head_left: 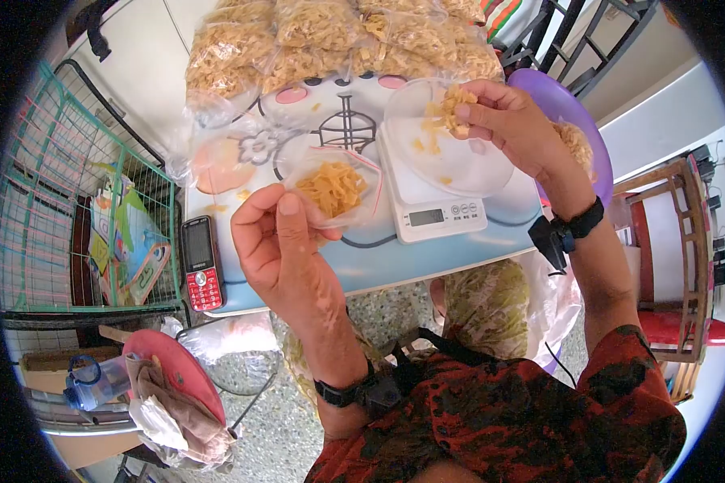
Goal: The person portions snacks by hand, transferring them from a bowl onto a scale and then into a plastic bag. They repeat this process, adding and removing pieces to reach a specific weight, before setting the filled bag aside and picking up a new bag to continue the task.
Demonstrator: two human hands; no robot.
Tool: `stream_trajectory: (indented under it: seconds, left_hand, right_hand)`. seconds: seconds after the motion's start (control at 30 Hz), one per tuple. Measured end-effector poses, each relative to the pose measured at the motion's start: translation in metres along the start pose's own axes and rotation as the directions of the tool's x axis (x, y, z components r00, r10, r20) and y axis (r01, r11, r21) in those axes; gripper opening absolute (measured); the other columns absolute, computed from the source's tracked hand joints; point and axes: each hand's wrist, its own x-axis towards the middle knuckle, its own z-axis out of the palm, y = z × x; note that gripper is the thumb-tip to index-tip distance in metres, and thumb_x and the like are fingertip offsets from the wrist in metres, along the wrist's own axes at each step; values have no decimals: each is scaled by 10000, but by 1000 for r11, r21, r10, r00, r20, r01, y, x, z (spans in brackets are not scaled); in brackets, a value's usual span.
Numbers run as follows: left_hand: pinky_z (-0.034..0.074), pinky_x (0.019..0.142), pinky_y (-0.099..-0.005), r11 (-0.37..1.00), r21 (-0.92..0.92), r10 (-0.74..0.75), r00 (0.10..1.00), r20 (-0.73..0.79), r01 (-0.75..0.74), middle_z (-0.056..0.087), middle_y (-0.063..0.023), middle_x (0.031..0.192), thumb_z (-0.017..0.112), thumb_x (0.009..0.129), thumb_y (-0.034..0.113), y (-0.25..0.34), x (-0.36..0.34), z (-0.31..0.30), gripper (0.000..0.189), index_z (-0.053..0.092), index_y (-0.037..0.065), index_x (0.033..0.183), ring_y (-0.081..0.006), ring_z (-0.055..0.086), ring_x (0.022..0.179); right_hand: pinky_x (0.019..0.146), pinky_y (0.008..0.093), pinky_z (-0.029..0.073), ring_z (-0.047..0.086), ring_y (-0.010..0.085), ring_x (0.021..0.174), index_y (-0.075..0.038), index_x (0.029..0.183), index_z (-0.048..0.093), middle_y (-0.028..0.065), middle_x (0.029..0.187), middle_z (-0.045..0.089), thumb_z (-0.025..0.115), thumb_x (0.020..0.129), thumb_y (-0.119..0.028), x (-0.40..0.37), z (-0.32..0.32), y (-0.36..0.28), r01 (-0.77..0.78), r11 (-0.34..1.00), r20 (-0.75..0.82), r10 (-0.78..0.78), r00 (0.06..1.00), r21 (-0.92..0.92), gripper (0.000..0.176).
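Observation:
My left hand [286, 245] pinches the edge of a small clear zip bag [368, 171] between thumb and fingers. Yellowish dried strips [330, 189] lie inside it. Over a clear round plate [475, 173], my right hand [511, 125] is closed on a small bunch of similar dried strips [457, 110]. That plate rests on a white digital kitchen scale [447, 221], with a few loose pieces on it. The scale's display is too small to read.
Filled bags of strips [318, 36] are stacked along the table's far side. A purple basin [600, 121] holding more strips stands at right. A red keypad phone [201, 266] lies at the left edge, beside a green wire cage [64, 201]. Clear plastic bags [209, 141] lie nearby.

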Motion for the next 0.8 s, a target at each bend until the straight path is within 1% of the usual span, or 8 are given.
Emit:
stream_trajectory:
  seconds: [0.03,0.13,0.43,0.53,0.63,0.7,0.77,0.8]
  left_hand:
    - [458,529,-212,1000,-9,1,1000,11,0,591,-23,898,615,929,96,-1,0,-1,156,564,42,1066,-85,545,723]
    - [473,517,-223,1000,5,-3,1000,-19,3,585,-42,834,608,934,88,1,0,2,153,549,20,1058,-93,541,669]
    - [492,513,-227,999,42,-20,999,-38,22,583,-52,803,615,933,99,-1,-1,6,171,540,8,1057,-95,546,637]
    - [503,524,-231,999,41,-32,999,-35,34,590,-56,819,617,933,100,0,-1,4,180,539,6,1065,-99,554,648]
    - [512,537,-235,999,34,-39,997,-62,41,597,-64,851,618,932,98,2,-1,5,186,539,3,1070,-105,566,664]
    - [515,542,-236,999,23,-38,997,-72,40,601,-70,875,617,931,94,2,0,3,185,540,2,1072,-109,574,675]
    - [517,545,-237,999,8,-31,997,-75,32,603,-74,896,616,931,89,1,1,0,182,541,1,1071,-112,581,685]
    - [512,543,-236,999,11,-30,996,-81,31,600,-73,894,614,931,85,1,2,-2,179,541,1,1070,-109,575,681]
  right_hand:
    - [838,285,572,644,161,978,17,1115,608,90,1093,643,627,920,-95,0,-1,2,-20,980,2,20,1000,199,226]
    - [910,311,562,646,193,991,34,1162,565,96,1117,631,602,926,-61,-4,-3,1,-85,925,5,89,996,371,258]
    - [871,296,566,649,180,982,34,1159,585,95,1087,640,605,922,-59,-23,52,-38,90,871,59,-135,989,483,255]
    - [859,271,547,647,152,980,-16,1168,610,82,1119,649,617,910,-30,-29,89,-46,236,969,65,-241,968,77,258]
    - [849,270,528,619,115,994,-17,1139,626,59,1108,652,604,917,-32,-32,115,-30,419,902,168,-399,901,-106,224]
    - [848,303,524,634,181,1016,-50,1106,639,75,1053,661,601,862,-1,-30,125,-20,576,747,226,-530,818,-332,251]
    - [841,315,523,636,226,1024,-74,1101,643,88,1018,658,602,827,5,-25,130,-13,712,468,353,-641,682,-524,287]
    - [806,336,523,636,294,963,-92,1059,651,102,995,646,622,790,-18,-27,134,-13,712,485,359,-632,687,-509,281]
